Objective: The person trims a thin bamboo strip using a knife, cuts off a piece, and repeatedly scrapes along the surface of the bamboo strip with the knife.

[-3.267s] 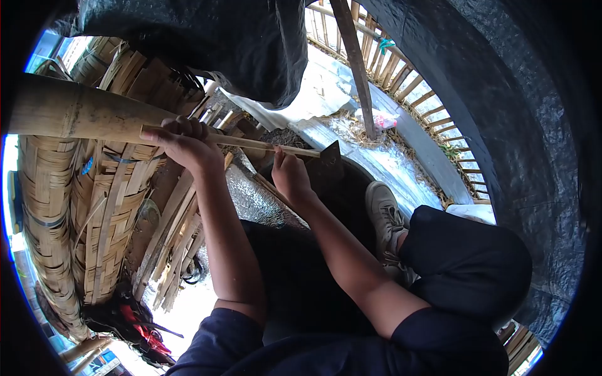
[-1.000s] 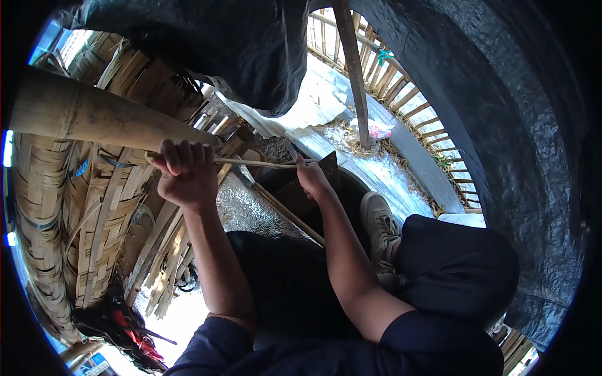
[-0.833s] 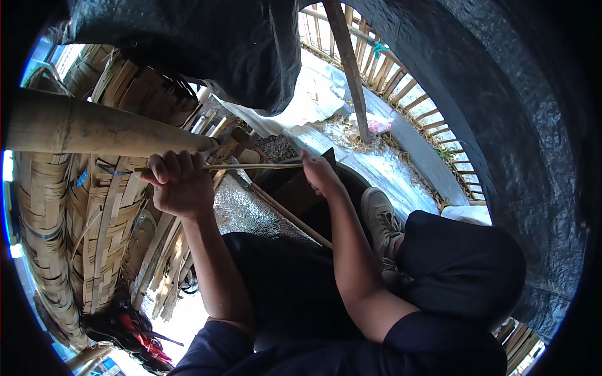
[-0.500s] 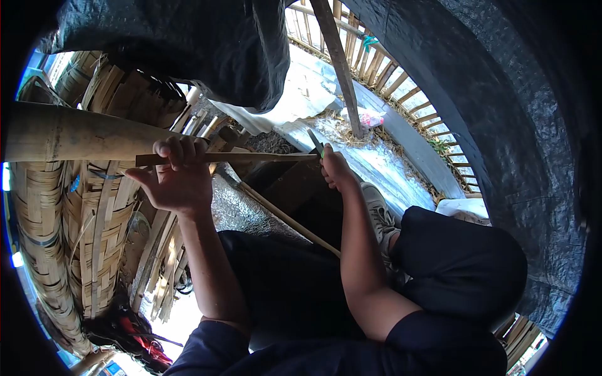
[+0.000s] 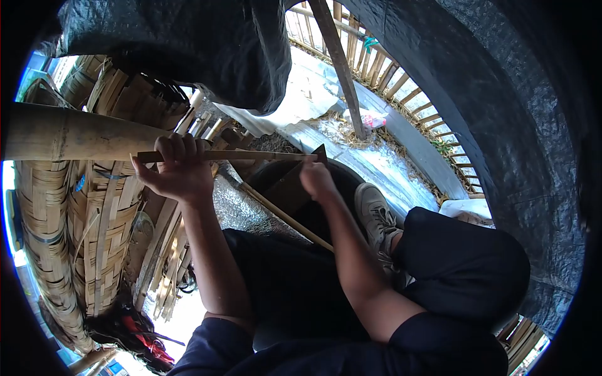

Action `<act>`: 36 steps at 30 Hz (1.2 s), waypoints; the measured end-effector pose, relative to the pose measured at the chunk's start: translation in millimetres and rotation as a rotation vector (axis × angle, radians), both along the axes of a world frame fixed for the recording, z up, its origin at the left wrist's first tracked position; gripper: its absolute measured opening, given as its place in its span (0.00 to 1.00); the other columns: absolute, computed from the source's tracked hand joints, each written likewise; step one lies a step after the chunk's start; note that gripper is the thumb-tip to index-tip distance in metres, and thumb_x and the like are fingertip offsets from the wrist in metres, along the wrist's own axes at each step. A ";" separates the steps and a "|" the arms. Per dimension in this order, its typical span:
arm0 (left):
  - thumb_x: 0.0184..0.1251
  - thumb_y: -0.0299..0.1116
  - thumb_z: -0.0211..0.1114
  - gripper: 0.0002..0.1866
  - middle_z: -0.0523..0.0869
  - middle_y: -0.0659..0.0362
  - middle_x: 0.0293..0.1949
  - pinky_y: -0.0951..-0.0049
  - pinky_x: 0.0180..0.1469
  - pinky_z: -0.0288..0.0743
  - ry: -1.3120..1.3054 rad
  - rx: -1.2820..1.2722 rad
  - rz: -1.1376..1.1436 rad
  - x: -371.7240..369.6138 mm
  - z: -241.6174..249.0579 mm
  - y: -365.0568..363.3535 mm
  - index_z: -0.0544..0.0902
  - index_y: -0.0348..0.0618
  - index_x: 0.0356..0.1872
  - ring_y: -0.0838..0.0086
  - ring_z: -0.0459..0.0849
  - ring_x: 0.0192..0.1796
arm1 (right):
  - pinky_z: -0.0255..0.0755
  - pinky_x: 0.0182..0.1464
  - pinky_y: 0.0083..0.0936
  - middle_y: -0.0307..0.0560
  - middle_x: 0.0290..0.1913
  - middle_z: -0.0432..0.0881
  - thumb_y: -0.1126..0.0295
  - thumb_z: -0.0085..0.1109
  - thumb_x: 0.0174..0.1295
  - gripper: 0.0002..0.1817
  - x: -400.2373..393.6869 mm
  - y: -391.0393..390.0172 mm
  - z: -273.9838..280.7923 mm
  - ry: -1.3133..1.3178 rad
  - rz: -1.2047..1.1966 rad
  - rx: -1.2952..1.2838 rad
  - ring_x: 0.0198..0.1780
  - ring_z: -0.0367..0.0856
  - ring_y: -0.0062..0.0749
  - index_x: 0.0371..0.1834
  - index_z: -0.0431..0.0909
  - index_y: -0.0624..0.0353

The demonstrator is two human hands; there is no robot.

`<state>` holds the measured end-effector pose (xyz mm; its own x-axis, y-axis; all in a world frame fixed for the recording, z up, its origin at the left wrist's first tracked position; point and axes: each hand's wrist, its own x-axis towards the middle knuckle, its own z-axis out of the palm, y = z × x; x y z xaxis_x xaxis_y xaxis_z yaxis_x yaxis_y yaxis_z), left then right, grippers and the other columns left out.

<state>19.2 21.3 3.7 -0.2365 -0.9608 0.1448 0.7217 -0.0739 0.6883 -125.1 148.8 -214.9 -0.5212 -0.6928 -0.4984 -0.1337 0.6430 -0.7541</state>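
Observation:
My left hand is closed around one end of a thin bamboo strip, which it holds level in front of me. My right hand is at the strip's far end, blurred, gripping a knife whose dark blade meets the tip of the strip. Below the hands, a second thin bamboo stick slants across my lap. A dark round tub sits under my right hand. I am seated, with my dark trousers and grey shoe in view.
A thick bamboo pole runs in from the left, behind my left hand. Woven bamboo baskets and loose slats stand at the left. Black tarp hangs above, with a wooden post and a bamboo fence beyond.
My right hand slid outward along the strip to its tip, rose, then dropped slightly lower. My left hand kept its hold and levelled the strip.

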 end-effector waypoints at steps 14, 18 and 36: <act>0.64 0.71 0.42 0.34 0.49 0.69 0.11 0.73 0.21 0.38 -0.046 0.114 0.260 19.7 -19.5 -30.4 0.54 0.54 0.12 0.80 0.43 0.16 | 0.80 0.38 0.48 0.65 0.24 0.81 0.55 0.37 0.73 0.28 64.3 -42.0 108.1 0.220 0.040 -0.037 0.32 0.84 0.59 0.25 0.78 0.66; 0.64 0.75 0.37 0.36 0.48 0.69 0.11 0.73 0.20 0.38 -0.067 0.040 0.156 9.9 -12.0 -18.2 0.54 0.54 0.12 0.80 0.42 0.16 | 0.80 0.38 0.49 0.66 0.24 0.81 0.54 0.37 0.73 0.28 62.6 -43.5 133.5 0.154 0.157 -0.177 0.33 0.84 0.60 0.26 0.78 0.66; 0.60 0.78 0.31 0.36 0.47 0.70 0.11 0.74 0.17 0.36 -0.136 -0.029 0.175 6.9 -17.4 -22.6 0.51 0.55 0.14 0.81 0.41 0.15 | 0.81 0.36 0.47 0.65 0.28 0.83 0.56 0.32 0.75 0.31 23.2 -25.6 68.8 0.186 0.127 0.007 0.35 0.85 0.55 0.25 0.79 0.68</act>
<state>26.1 -1.2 -13.7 -0.0855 -0.9848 0.1509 0.6220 0.0655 0.7802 -101.9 123.2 -146.1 -0.5136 -0.7555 -0.4069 -0.3507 0.6176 -0.7040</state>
